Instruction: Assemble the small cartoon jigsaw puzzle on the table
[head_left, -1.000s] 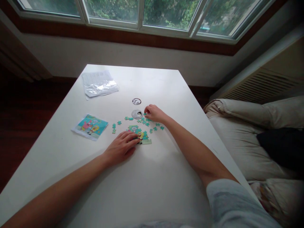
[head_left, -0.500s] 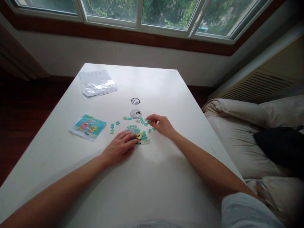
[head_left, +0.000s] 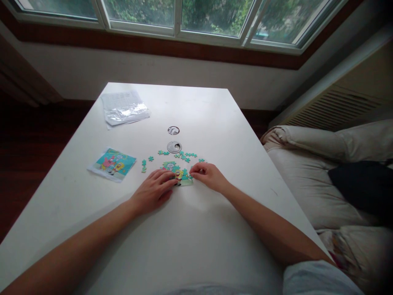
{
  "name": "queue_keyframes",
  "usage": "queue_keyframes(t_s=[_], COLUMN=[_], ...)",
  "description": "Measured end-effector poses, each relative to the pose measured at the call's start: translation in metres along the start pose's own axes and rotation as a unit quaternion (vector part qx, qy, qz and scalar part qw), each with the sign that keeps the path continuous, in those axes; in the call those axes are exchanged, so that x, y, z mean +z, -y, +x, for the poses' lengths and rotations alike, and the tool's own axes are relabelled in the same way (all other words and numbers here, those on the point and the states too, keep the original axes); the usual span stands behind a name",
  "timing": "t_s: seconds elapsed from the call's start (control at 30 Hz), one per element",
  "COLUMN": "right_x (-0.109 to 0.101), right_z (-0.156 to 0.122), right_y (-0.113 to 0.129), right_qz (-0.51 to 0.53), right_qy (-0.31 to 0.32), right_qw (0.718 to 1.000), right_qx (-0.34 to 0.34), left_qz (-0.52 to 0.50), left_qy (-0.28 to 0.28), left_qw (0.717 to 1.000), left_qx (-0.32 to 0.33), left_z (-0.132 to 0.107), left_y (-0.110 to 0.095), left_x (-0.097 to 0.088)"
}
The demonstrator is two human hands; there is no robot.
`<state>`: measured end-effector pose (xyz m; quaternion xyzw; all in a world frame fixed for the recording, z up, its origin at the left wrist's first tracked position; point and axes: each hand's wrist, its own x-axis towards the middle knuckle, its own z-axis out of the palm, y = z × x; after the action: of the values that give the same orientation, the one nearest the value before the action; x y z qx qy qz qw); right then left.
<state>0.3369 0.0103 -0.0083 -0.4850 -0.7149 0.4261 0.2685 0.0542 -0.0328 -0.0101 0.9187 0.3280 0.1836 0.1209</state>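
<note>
A partly joined jigsaw puzzle [head_left: 186, 181] in green and teal, with a yellow cartoon figure, lies on the white table. My left hand [head_left: 155, 187] rests palm down over its left part, fingers stretched out, hiding some of it. At the puzzle's right edge, my right hand [head_left: 210, 176] is closed in a pinch on a small puzzle piece [head_left: 190, 175], mostly covered by the fingertips. Loose puzzle pieces [head_left: 185, 158] are scattered in an arc behind the joined part, and several more pieces [head_left: 144, 165] lie to its left.
A picture card [head_left: 112, 164] with the cartoon scene lies at the left. Farther back are a clear plastic bag with paper [head_left: 124, 108] and two round grey pieces, the nearer disc [head_left: 174, 147] and the farther disc [head_left: 173, 130]. A beige sofa [head_left: 291, 180] borders the table's right side.
My right hand has come toward me, from the loose pieces to the right edge of the joined puzzle. My left hand stays in place on the puzzle.
</note>
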Motion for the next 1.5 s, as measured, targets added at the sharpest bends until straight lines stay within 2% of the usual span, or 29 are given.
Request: queue_keyframes(t_s=[0.17,0.37,0.77,1.03,1.33,1.5], right_x=[0.007,0.010,0.011,-0.004,-0.014,-0.030], right_z=[0.000,0.000,0.000,0.002,0.002,-0.003], right_y=[0.002,-0.001,-0.005,-0.009,-0.011,-0.004], right_qz=[-0.049,-0.131,-0.204,-0.152,-0.158,-0.159], right_qy=[-0.014,-0.049,-0.055,-0.030,0.007,0.012], right_qw=[0.999,0.988,0.969,0.978,0.970,0.971], right_qx=[-0.004,-0.071,-0.125,-0.141,-0.185,-0.180], left_qz=[-0.003,0.000,-0.001,-0.008,0.008,0.005], left_qy=[0.000,0.004,0.004,0.002,0.017,0.019], left_qw=[1.000,1.000,1.000,1.000,1.000,1.000], left_qx=[0.001,0.005,0.005,0.005,0.006,0.010], left_z=[-0.001,-0.002,-0.001,0.000,0.000,-0.001], left_y=[0.000,0.002,0.002,0.001,0.001,0.002], left_x=[0.000,0.001,0.001,0.001,0.001,0.001])
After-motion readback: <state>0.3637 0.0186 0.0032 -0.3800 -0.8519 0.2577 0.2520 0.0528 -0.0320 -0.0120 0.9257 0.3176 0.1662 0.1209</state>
